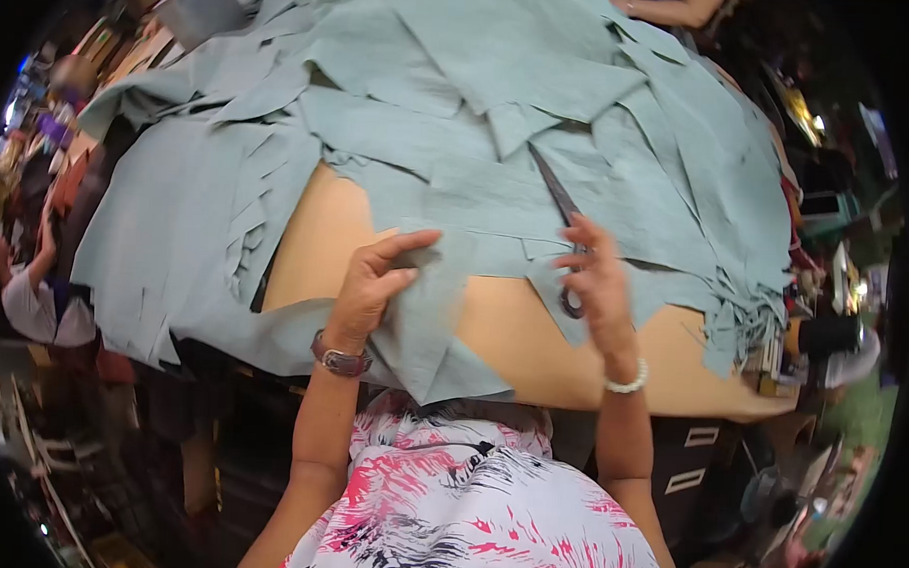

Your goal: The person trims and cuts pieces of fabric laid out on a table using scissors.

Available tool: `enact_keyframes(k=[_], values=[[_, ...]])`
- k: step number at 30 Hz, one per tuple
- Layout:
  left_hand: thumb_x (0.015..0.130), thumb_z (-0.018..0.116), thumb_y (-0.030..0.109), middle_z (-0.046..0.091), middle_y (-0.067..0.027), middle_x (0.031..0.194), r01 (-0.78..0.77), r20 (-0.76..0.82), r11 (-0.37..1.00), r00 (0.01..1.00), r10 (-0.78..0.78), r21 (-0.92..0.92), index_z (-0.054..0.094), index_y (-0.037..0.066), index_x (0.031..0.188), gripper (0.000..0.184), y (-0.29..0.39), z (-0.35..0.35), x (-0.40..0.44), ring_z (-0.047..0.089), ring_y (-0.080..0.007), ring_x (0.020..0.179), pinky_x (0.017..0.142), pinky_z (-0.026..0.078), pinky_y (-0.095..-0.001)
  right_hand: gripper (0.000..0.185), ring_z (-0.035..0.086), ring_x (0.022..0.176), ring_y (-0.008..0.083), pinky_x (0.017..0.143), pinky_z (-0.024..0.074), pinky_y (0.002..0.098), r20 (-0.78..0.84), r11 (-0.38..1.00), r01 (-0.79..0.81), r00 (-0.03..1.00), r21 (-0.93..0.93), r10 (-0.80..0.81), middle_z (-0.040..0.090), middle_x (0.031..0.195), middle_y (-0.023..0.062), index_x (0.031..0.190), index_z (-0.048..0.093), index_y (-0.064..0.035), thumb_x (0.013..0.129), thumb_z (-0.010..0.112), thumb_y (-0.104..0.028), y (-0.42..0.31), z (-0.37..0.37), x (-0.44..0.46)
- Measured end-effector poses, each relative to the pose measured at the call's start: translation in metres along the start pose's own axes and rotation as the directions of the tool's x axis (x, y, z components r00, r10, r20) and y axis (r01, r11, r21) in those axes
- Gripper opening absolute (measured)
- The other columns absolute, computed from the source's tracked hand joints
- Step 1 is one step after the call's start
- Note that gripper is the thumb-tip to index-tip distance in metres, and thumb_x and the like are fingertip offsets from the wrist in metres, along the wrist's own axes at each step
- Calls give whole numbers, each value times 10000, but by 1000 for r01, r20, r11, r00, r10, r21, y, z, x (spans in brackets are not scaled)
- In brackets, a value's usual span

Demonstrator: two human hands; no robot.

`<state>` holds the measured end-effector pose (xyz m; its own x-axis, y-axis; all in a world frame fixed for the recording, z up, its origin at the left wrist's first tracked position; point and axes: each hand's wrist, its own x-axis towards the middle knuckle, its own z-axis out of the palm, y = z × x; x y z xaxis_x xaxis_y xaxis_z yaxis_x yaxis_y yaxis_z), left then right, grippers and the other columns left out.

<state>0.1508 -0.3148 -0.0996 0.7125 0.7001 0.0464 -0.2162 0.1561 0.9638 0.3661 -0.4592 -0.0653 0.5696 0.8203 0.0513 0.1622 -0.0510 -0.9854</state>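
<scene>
My left hand [372,286], with a brown-strapped watch on its wrist, is closed at the edge of a pale green leather-like piece [423,333]. Slightly blurred, this piece hangs past the table's near edge toward my lap. Its hold is partly hidden, with thumb and forefinger showing on the near side. My right hand [599,289], wearing a white bead bracelet, is over the handles of dark scissors [553,182]. Motion smears its fingers, so whether they grip the handles is unclear. The scissors' blades point away from me over the green sheets.
Large overlapping pale green sheets [543,57] cover most of the tan tabletop [533,332]. Cut strips [743,329] bunch at the right edge. A grey metal container [199,10] stands at the far left. Another person's arm [674,9] rests at the far side; a person [39,290] is at left.
</scene>
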Motion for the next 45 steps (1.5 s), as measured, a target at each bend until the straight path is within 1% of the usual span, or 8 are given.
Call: enact_keyframes(k=[8,16,23,33,35,38,41,45], values=[[727,569,9,493,-128,1225,-38,-58,999,998,39,25,454,-24,1224,511,3,10,-5,467,-193,1120,936,371,-306,347,558,799,101,723,454,233,540,901,-370,818,226,200,611,899,59,1065,544,59,770,636,-99,8,81,25],[722,672,165,504,-193,1133,422,-345,159,413,843,893,489,-16,1160,508,59,-62,-72,486,-339,1046,874,400,-418,253,571,734,97,696,453,232,472,911,-373,844,174,255,626,871,57,977,582,45,786,624,-116,26,62,39],[787,612,225,580,-140,1025,628,-452,-63,622,639,776,599,-2,1002,313,47,-124,-27,527,-320,973,787,436,-373,223,551,730,80,671,445,219,438,942,-307,871,135,221,620,856,44,960,589,42,827,587,-137,19,67,28],[818,593,198,567,-107,658,618,-387,154,263,884,771,628,-9,778,213,115,-140,-57,557,-246,602,552,421,-330,226,523,777,57,709,421,196,516,912,-324,842,250,158,611,867,14,942,587,37,871,542,-173,-12,59,0],[825,581,216,595,-126,685,161,-111,88,142,984,983,623,-38,804,258,172,-140,-19,563,-246,584,549,413,-331,221,531,813,66,724,430,208,522,924,-291,844,249,125,611,894,26,978,573,42,854,561,-140,-15,54,-8],[841,542,350,629,-126,994,212,-322,248,487,812,945,568,1,1111,442,236,-145,60,590,-204,926,824,419,-273,245,544,857,82,755,442,228,467,925,-249,880,289,91,607,944,46,1030,549,43,819,591,-74,-16,49,-19],[804,562,203,634,-135,687,-226,112,-51,267,957,973,657,9,797,216,226,-123,167,600,-178,612,571,453,-335,282,553,874,95,779,447,241,359,933,-204,929,296,89,602,970,61,1057,528,39,793,605,-23,-13,55,-31],[848,476,255,633,-147,727,-7,-61,110,799,599,994,634,48,897,264,178,-106,225,628,-252,683,604,475,-370,283,556,877,115,781,451,252,211,942,-208,965,265,153,597,982,77,1054,506,37,788,594,-5,13,70,-41]])
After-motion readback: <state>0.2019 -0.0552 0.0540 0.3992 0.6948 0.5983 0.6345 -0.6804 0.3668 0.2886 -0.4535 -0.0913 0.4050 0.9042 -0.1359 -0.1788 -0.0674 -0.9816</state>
